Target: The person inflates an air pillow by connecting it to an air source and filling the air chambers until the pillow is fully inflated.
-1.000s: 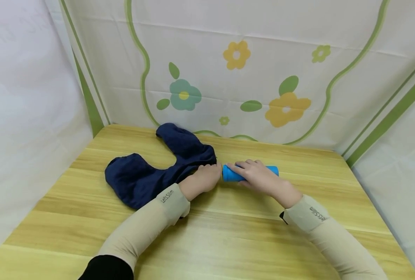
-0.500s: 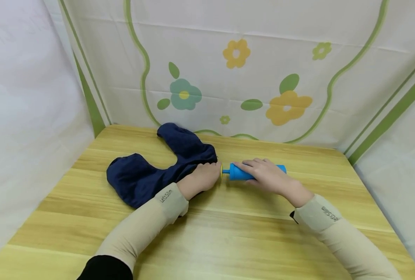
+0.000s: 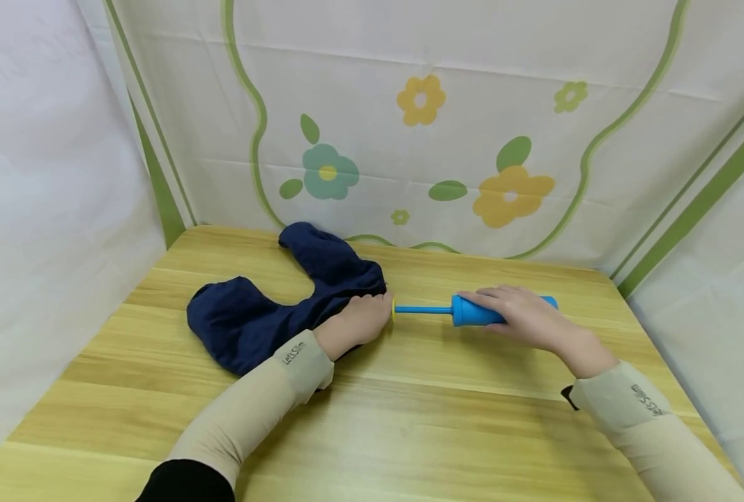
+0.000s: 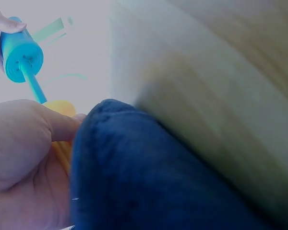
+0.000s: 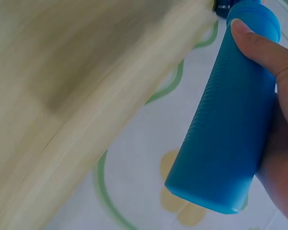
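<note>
A navy U-shaped neck pillow (image 3: 240,324) lies on the table in the head view. At its right edge my left hand (image 3: 358,319) grips the yellow end (image 4: 61,107) of a blue hand pump (image 3: 470,311); the pillow fabric is right beside the fingers. Whether the yellow end sits in the pillow is hidden. My right hand (image 3: 530,318) is wrapped round the blue barrel (image 5: 225,120), thumb near its collar in the right wrist view. Between the hands the thin blue rod (image 3: 423,309) shows, drawn well out of the barrel.
The wood-grain table (image 3: 409,432) runs up to a white curtain (image 3: 359,84) printed with flowers behind. White cloth walls (image 3: 45,209) stand at left and right.
My right hand has moved right with the pump barrel, so the rod, hidden at first, shows longer and longer. The left hand and the pillow have stayed nearly in place.
</note>
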{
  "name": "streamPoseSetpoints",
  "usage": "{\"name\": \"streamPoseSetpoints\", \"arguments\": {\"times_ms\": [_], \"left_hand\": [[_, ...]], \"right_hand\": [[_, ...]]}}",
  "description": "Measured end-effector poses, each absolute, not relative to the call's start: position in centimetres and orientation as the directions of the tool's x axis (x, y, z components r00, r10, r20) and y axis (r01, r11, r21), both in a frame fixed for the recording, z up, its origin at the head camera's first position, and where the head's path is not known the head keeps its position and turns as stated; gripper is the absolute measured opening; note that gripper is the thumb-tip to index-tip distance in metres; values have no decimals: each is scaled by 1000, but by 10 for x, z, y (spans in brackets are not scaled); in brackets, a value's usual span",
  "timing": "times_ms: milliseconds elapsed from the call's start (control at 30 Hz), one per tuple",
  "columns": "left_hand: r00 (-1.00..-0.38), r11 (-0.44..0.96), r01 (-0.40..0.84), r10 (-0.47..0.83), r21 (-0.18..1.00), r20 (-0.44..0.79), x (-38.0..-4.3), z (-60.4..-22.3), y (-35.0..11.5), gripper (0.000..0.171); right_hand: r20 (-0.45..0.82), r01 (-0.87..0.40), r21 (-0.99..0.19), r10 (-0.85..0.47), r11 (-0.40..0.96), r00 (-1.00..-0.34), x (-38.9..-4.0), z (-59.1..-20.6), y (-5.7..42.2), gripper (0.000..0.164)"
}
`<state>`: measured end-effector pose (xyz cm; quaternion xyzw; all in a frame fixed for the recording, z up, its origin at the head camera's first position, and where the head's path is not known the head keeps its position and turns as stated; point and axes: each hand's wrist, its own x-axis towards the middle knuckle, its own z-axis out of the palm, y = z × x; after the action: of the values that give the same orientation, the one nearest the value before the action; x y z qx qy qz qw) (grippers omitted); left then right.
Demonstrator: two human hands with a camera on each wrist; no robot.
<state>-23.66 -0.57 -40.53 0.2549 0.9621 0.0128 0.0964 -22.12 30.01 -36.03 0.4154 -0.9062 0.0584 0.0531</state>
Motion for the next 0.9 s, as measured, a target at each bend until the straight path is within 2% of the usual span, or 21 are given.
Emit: {"name": "streamPoseSetpoints", "arguments": {"times_ms": [100, 333, 433, 567, 767, 900], "left_hand": [[-850, 867, 491, 498, 80, -171, -237, -406, -6, 12], [-846, 864, 495, 504, 92, -172, -238, -407, -5, 14], [-843, 863, 494, 506, 109, -182, -238, -407, -4, 15], [-845, 868, 481, 496, 122, -201, -238, -407, -4, 20], [-845, 877, 464, 481, 128, -232, -238, -409, -5, 32], [-844, 878, 463, 478, 116, -245, -238, -411, -5, 28]], "right_hand": [[144, -751, -80, -738, 656, -660, -220, -357, 312, 70], [25, -624, -172, -630, 762, -776, -215, -347, 332, 68], [-4, -599, -178, -610, 780, -793, -214, -346, 335, 67], [52, -648, -113, -647, 753, -761, -213, -352, 336, 64], [159, -754, 21, -746, 657, -646, -214, -365, 325, 61], [145, -755, 48, -753, 654, -642, -216, -369, 308, 61]]}}
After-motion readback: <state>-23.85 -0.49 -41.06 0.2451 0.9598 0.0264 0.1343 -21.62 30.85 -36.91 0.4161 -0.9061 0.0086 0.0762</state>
